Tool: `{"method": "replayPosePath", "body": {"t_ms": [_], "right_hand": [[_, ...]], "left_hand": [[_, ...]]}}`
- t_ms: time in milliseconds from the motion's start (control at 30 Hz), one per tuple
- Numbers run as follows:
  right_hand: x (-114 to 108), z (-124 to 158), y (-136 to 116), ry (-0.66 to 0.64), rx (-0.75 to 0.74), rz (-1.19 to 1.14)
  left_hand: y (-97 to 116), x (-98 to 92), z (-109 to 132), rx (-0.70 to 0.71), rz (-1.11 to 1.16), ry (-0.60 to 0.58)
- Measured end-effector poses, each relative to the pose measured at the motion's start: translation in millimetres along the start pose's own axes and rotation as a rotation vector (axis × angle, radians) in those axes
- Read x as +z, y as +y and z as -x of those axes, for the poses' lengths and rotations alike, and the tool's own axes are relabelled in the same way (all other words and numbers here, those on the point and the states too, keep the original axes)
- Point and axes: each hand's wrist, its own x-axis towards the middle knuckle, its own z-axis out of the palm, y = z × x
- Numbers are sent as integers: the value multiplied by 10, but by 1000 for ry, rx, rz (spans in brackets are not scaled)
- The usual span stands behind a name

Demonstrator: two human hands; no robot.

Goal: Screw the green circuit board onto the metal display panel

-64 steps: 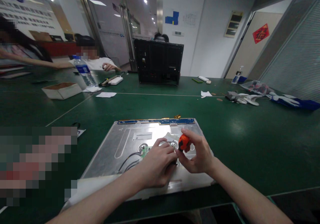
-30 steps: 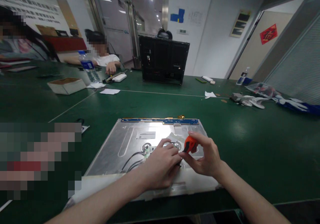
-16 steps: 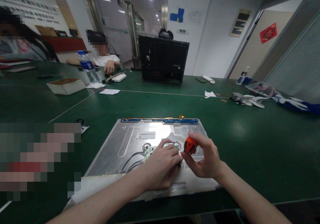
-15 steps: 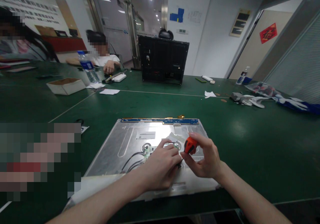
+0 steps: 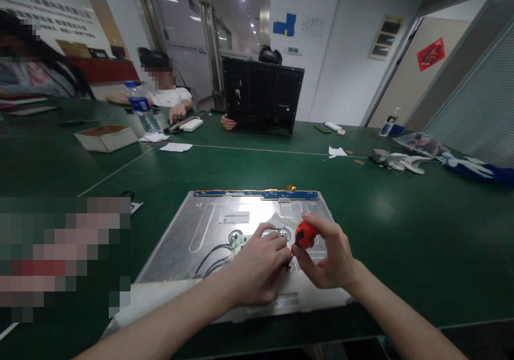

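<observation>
A flat metal display panel (image 5: 172, 247) lies on the green table, with a blue circuit strip (image 5: 241, 193) along its far edge. In my right hand (image 5: 335, 255) is a red and black screwdriver (image 5: 305, 234), its handle pinched between thumb and fingers. The shaft slants down to the left, toward the fingertips of my left hand (image 5: 261, 263). That hand rests over a small green circuit board (image 5: 237, 242), fingers bent and closed near the screwdriver's tip; whatever they grip is hidden. Black cables (image 5: 212, 255) run from the board under my left wrist.
A black display housing (image 5: 263, 95) stands upright across the table, a person behind it. Another person sits to its left. On the table are a water bottle (image 5: 140, 108), an open box (image 5: 106, 138), paper scraps (image 5: 176, 147) and white gloves (image 5: 409, 163).
The screwdriver handle has turned slightly in my right hand; my left hand stays in place. Across the table, another person's hand now shows at the black housing's lower left edge.
</observation>
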Motion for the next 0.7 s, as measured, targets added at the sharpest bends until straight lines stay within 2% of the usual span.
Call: {"method": "replayPosePath", "body": {"t_ms": [467, 700], "right_hand": [[17, 11, 59, -18, 13, 43], [17, 21, -9, -37, 49, 97]], "left_hand": [[8, -11, -10, -24, 14, -17], [-11, 1, -13, 2, 3, -12]]}}
